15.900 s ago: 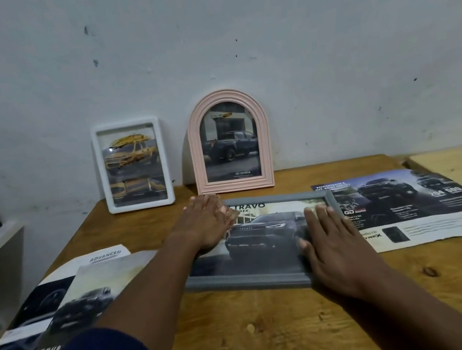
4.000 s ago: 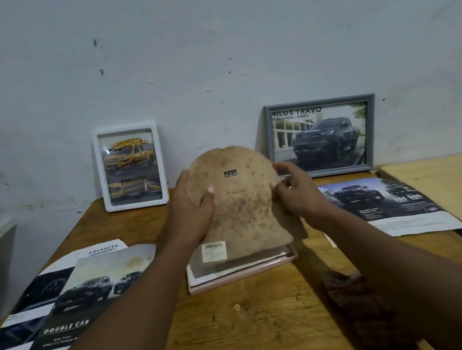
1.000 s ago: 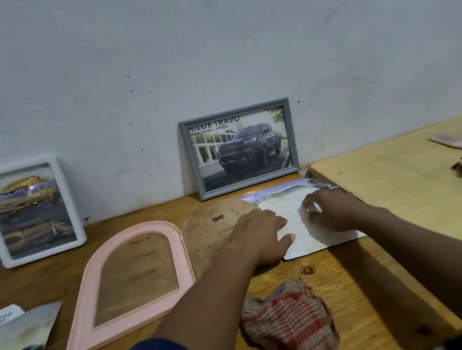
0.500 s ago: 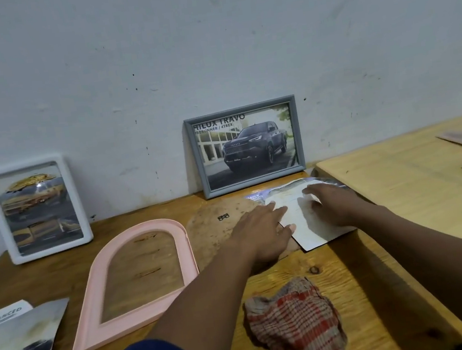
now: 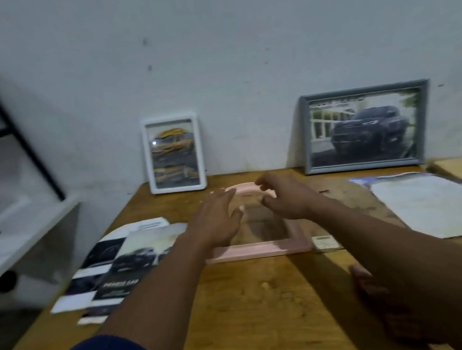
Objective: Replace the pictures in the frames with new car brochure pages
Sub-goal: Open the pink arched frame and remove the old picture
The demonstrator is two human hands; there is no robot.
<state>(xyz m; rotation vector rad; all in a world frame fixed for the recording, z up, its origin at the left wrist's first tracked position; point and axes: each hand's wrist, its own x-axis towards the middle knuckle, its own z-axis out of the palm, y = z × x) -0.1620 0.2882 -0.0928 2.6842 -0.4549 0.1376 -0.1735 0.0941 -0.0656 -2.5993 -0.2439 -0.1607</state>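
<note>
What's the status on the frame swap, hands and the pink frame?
Left hand and right hand open, over the pink arched frame, holding nothing. Frame flat on table, no picture in it. Backing board and loose page lie right, nothing blocking.

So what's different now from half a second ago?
Both hands left the turned-over paper page at the right and moved left: the left hand and right hand now hover open over the pink arched frame. White frame and grey frame stayed leaning on the wall.
</note>
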